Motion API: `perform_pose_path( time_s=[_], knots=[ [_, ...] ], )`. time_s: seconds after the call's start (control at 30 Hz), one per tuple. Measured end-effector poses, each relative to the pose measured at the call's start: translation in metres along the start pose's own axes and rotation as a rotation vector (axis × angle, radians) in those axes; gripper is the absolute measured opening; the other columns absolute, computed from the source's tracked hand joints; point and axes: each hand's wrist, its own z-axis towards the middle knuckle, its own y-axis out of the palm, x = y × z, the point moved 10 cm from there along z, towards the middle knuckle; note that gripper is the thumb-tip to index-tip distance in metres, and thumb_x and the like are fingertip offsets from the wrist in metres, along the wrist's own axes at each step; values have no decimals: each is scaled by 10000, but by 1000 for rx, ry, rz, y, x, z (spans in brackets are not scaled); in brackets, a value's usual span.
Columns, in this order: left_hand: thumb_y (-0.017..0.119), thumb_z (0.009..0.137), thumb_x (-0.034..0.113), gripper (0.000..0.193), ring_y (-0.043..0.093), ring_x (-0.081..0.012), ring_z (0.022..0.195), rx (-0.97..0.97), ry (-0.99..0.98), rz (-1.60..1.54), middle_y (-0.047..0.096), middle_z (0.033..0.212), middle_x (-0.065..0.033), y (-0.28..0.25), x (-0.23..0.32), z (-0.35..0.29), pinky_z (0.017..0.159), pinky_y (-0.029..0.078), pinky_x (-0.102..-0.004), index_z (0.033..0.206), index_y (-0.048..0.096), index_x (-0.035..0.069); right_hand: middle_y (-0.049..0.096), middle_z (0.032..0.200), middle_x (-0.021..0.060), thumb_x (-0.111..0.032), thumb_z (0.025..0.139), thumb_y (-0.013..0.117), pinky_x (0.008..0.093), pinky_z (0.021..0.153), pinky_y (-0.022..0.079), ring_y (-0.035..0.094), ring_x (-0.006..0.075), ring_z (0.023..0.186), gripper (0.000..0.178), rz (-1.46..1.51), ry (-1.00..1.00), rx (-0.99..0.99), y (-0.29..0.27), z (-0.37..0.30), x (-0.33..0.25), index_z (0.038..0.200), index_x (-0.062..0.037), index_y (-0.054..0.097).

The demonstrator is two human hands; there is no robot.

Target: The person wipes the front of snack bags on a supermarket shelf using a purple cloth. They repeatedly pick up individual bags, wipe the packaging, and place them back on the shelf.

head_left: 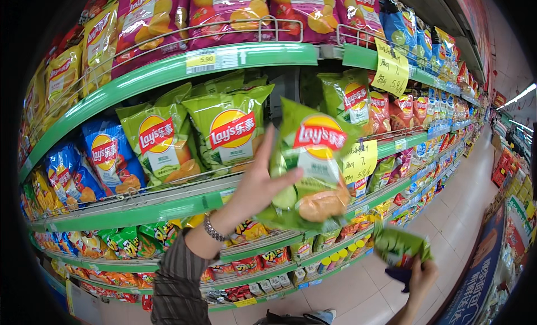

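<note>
My left hand point(258, 182) grips a green bag of potato chips point(321, 182) by its left side, thumb across the front and fingers partly hidden behind. The bag is nearly upright, tilted a little, in front of the shelf. Behind my left hand, matching green chip bags point(232, 129) stand on the middle shelf point(151, 210), beside a dark gap. Lower right, my right hand point(423, 276) is closed on the end of another green chip bag point(401, 246), held sideways above the floor. Something dark purple hangs below it; I cannot tell what it is.
Purple chip bags point(229, 17) fill the upper shelf behind a wire rail point(274, 31). Blue bags point(109, 154) stand at left. Yellow handwritten price signs point(390, 67) stick out from the shelf edges. Along the right runs a tiled aisle point(447, 207), with a display point(475, 274) on its far side.
</note>
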Motion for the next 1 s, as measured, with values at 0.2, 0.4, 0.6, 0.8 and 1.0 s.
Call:
perform_pose_path(
  time_s=[0.2, 0.4, 0.6, 0.8, 1.0],
  knots=[
    [594, 749, 288, 746, 538, -282, 970, 6, -200, 440, 521, 1066, -239, -19, 29, 52, 824, 401, -322, 1335, 171, 106, 393, 432, 162, -114, 695, 592, 357, 407, 278, 369, 204, 387, 279, -105, 247, -128, 6, -62, 91, 519, 53, 454],
    [523, 784, 242, 690, 556, -358, 874, 120, -225, 618, 532, 1000, -269, -12, -14, 97, 739, 438, -383, 1335, 125, 124, 431, 457, 170, -111, 681, 594, 331, 420, 319, 395, 215, 384, 227, -17, 309, -228, 39, -57, 75, 569, 59, 494],
    [453, 802, 151, 691, 551, -387, 759, 256, -193, 566, 487, 943, -284, -7, -55, 113, 647, 451, -442, 1334, 14, 116, 424, 453, 172, -127, 663, 614, 351, 420, 312, 400, 244, 384, 265, 45, 314, -285, 69, -66, 77, 534, 57, 474],
    [346, 803, 82, 544, 554, -346, 769, 307, -196, 836, 477, 986, -237, 11, -49, 108, 622, 456, -408, 1252, 307, 388, 393, 407, 135, -134, 695, 605, 327, 394, 299, 342, 135, 380, 313, 72, 229, -327, 95, -75, 78, 504, 64, 456],
    [353, 825, 114, 482, 586, -294, 755, 474, -402, 858, 582, 803, -149, -9, -98, 115, 600, 467, -378, 1269, 327, 300, 378, 393, 114, -131, 699, 609, 319, 389, 292, 324, 122, 379, 310, 51, 284, -411, 103, -82, 85, 503, 55, 457]
  ],
)
